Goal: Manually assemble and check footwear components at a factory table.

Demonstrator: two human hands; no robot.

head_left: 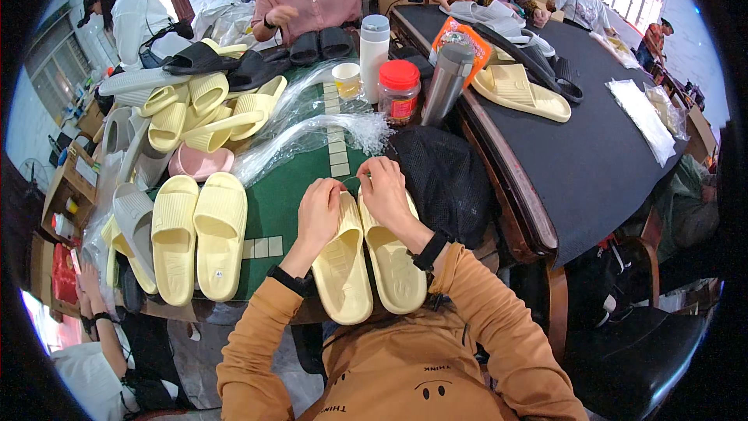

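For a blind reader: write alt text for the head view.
Two hands, left hand and right hand, meet at the toe end of a pale yellow slipper pair lying soles up on a green table. More slippers lie left, clear bags ahead, and other people sit around.

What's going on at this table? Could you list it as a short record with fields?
Left hand: resting on the left slipper of a pale yellow pair
Right hand: on the right slipper, pinching something small
Beside them: second yellow pair, clear plastic bags
Surface: green table
Farther back: red-lidded jar, steel flask
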